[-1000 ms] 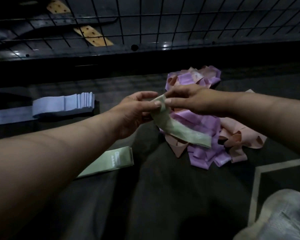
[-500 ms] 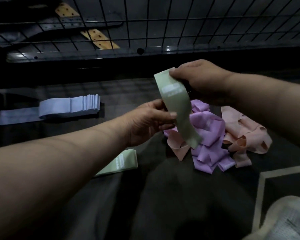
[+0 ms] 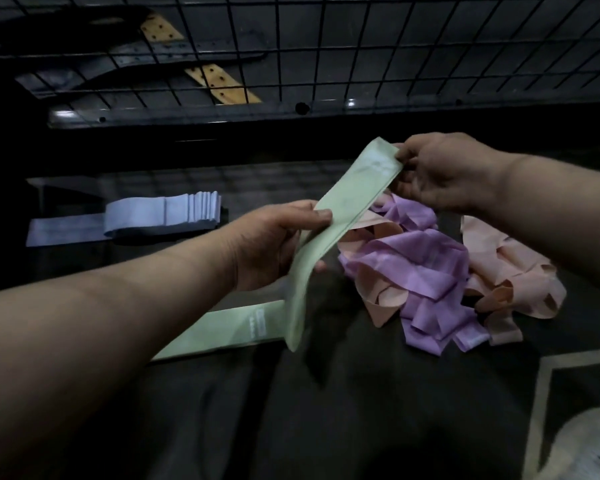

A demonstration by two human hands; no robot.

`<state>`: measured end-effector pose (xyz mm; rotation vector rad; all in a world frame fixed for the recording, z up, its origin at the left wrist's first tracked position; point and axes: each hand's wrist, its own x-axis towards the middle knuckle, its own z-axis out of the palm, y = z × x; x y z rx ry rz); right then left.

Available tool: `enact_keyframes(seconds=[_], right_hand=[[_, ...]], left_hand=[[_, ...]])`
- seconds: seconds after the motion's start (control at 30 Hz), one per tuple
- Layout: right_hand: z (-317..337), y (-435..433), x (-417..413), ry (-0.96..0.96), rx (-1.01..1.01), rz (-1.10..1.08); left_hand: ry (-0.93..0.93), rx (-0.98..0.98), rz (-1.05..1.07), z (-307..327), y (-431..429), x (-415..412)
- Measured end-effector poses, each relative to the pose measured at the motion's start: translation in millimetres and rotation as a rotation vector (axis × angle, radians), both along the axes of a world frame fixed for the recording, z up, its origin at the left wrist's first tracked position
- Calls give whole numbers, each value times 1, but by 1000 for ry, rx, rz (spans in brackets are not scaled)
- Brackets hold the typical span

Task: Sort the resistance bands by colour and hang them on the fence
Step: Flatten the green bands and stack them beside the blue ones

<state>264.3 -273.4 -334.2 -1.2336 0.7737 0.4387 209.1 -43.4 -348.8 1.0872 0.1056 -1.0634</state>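
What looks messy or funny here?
The purple and peach elastic bands lie in a tangled, crumpled heap, unlike the pale blue elastic bands stacked neatly on the left. The held light green elastic band looks undamaged.

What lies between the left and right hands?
In the head view, a green resistance band stretches between them, left hand gripping its middle, right hand pinching its top end.

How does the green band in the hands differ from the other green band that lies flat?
The held green band is in the air, pinched by the left hand and right hand; the flat green band lies untouched. The held one slopes and bends; the flat one is straight. Both are pale green.
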Motion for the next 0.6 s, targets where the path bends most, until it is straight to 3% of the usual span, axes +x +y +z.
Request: enact_keyframes(seconds=[0.17,0.47,0.6], right_hand=[[-12,-9,1,74,-112,-123],[-34,52,-44,63,-254,221],[-33,91,-72,29,-250,315]], left_hand=[[-52,157,-116,3,36,-4],[-99,605,27,-4,149,-44],[-13,739,251,-15,201,-75]])
